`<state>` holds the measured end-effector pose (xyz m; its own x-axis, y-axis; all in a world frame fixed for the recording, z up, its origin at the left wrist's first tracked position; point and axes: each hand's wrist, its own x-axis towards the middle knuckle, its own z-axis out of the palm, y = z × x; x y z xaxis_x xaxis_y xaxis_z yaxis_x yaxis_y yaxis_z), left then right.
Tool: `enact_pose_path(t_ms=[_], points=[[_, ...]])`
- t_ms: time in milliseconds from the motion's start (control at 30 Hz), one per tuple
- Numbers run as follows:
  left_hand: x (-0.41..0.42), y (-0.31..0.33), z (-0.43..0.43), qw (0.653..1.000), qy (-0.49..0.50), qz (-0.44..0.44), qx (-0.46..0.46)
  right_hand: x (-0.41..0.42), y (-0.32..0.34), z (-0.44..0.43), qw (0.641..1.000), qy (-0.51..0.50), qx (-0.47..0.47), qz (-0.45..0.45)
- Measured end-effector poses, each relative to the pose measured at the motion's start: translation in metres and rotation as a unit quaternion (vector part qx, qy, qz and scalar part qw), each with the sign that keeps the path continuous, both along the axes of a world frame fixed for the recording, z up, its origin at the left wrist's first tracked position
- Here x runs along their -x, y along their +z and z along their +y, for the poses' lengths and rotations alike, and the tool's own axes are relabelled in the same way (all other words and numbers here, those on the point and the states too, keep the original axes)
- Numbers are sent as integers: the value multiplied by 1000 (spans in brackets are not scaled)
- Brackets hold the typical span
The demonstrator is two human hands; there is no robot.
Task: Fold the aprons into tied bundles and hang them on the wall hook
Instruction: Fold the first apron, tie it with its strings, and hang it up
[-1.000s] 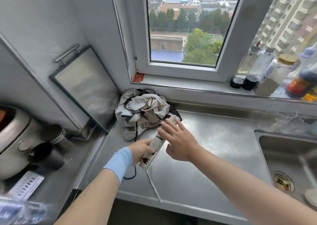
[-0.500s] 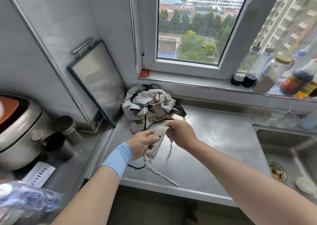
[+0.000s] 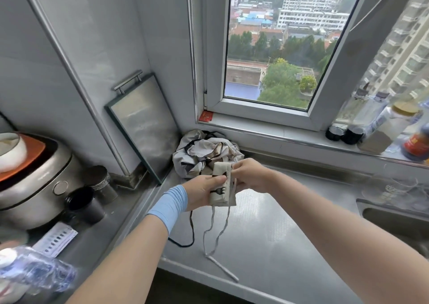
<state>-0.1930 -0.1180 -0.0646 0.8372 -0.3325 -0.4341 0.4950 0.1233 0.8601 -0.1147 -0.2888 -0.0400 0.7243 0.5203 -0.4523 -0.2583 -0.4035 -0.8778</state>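
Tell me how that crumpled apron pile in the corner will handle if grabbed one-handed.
Probably floppy: the apron pile lies in loose crumpled folds, so it should sag and spill open. Likely light, being thin cloth. Ties may trail and snag, much as straps dangle from the held bundle to the counter.

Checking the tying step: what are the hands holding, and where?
Both hold the folded apron: the left hand grips its middle, the right hand pinches its upper right edge.

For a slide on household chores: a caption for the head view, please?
Left hand and right hand grip a folded apron bundle above the steel counter, ties dangling, crumpled aprons behind.
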Motion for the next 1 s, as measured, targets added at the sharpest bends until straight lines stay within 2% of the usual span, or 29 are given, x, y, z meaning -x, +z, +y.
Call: enact_pose_path(t_ms=[100,200,333,433,567,667,767,1000], points=[[-10,4,1,995,37,-12,-92,-15,3,-11,990,81,-53,100],[-19,6,1,975,66,-52,-204,-22,12,-13,978,92,-103,155],[-28,14,-10,955,91,-93,-267,-31,11,3,997,69,-16,43],[-31,17,-12,950,90,-85,-286,-39,10,8,998,40,-23,31],[-34,16,-1,961,97,-80,-245,-43,11,8,991,20,-92,99],[-33,14,11,968,119,-72,-207,-45,8,4,972,72,-131,180],[-29,9,17,973,136,-57,-176,-48,8,4,971,88,-92,203],[-22,15,26,984,138,-26,-110,-41,21,17,982,66,10,177]])
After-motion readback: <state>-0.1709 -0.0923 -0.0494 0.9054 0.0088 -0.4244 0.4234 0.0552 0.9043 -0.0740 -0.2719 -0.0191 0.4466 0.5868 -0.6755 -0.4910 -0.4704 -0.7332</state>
